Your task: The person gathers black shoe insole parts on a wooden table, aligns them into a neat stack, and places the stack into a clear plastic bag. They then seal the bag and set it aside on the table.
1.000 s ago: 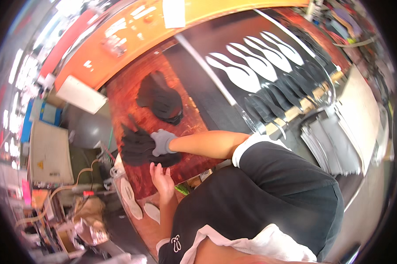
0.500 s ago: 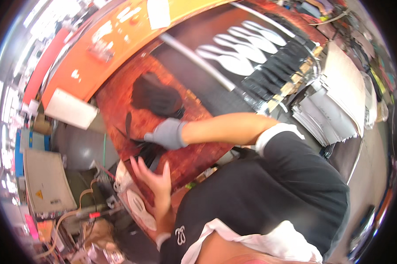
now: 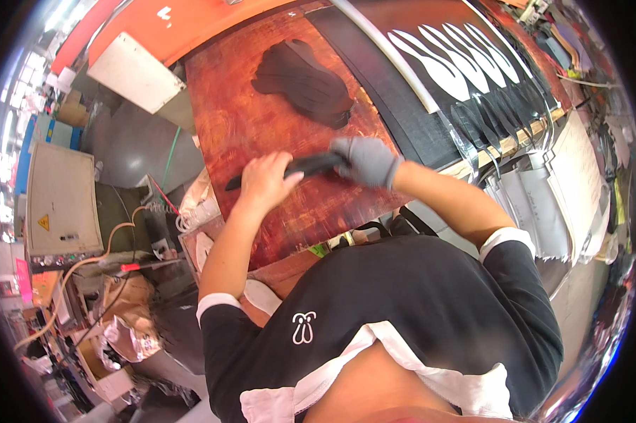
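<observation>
Mottled red counter [image 3: 223, 116] bears flat, curved dark pieces [image 3: 304, 83]. Bare left grip [image 3: 265, 185] and grey-gloved right grip [image 3: 367, 162] clasp a slender black piece [image 3: 313, 164].

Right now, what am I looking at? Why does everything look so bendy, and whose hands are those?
There's no robot here, just a person. The picture comes from a very wide camera on their head, looking down, so straight edges curve near the rim. The left hand is bare; the right hand wears a grey glove. Together they hold a long dark bundle over a reddish-brown table. A dark pile lies farther up the table, and white curvy shapes lie off to the right.
</observation>
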Available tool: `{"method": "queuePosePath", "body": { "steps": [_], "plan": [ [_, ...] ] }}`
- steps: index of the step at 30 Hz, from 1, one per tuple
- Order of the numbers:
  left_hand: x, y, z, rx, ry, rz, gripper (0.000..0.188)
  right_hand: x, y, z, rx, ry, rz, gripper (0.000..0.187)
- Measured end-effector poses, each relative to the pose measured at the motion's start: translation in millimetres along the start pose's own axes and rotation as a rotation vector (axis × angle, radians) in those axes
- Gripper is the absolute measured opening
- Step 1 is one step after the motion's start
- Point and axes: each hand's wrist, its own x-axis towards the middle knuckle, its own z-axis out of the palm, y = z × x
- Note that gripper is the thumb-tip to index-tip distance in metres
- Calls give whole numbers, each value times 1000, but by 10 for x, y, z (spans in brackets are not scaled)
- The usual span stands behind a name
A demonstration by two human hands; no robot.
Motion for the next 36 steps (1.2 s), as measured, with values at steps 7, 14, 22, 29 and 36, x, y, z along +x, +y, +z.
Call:
{"method": "queuePosePath", "body": {
  "steps": [7,14,22,29,36],
  "plan": [
    [-104,-14,-47,20,294,143,54,-13,-2,-220,-135,-121,84,34],
    [-42,87,-10,33,-29,62,61,-222,183,34,16,-45,43,38],
    [207,417,116,-27,-89,67,43,-489,250,-9,16,96,-7,46],
    [292,623,43,-194,-287,70,41,-666,468,378,215,313,236,66],
    [392,636,20,-448,-538,-132,37,-698,516,404,326,371,128,50]
  ]
}}
